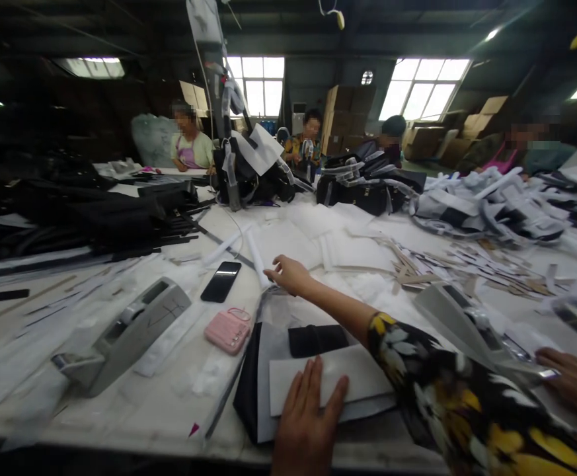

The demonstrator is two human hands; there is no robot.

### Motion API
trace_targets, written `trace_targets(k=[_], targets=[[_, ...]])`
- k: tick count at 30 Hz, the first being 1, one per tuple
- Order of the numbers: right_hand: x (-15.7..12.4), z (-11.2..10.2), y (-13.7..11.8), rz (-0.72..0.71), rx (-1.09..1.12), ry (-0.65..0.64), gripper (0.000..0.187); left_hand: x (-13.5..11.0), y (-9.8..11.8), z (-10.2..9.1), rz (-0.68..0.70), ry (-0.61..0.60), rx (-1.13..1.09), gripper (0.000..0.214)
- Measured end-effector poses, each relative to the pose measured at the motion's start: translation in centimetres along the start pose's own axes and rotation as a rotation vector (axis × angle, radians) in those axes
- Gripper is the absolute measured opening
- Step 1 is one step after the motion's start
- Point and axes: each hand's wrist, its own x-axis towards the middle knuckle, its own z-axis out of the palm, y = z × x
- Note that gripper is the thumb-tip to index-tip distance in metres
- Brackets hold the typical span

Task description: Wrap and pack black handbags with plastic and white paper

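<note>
My left hand (308, 410) lies flat on a folded white sheet (367, 380), fingers stretched and thumb out to the right. Under that sheet is a black bag-like piece (248, 390) with a pale grey sheet on it. A small black flap or strap piece (318, 340) shows just beyond the white sheet. My right hand (288, 274), below a floral sleeve, reaches out past this work, its fingers loosely bent and apart. Near those fingertips is a white rolled strip (257, 254); whether they touch it I cannot tell.
Left are a phone (221, 281), a pink power bank (227, 330) and a grey tape dispenser (124, 330). Another dispenser (466, 324) stands right, beside another person's hand (573, 380). Black pieces (94, 205), wrapped bags (367, 182) and paper strips (457, 268) cover much of the table.
</note>
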Motion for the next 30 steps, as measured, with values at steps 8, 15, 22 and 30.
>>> trace_targets(k=[8,15,22,30], targets=[[7.1,4.0,-2.1,0.146,0.012,-0.056,0.038,-0.8,0.4,1.9,-0.102,0.054,-0.093,0.059],[-1.5,-6.2,2.1,-0.046,0.294,0.092,0.042,1.3,-0.2,-2.1,-0.031,-0.284,-0.101,0.076],[-27.4,-12.7,8.3,-0.149,0.267,0.055,0.028,4.3,-2.7,-3.5,0.152,-0.474,-0.128,0.063],[-36.3,-3.5,14.2,-0.242,-0.166,0.39,0.048,7.4,-4.0,-5.8,0.177,-0.662,-0.141,0.065]])
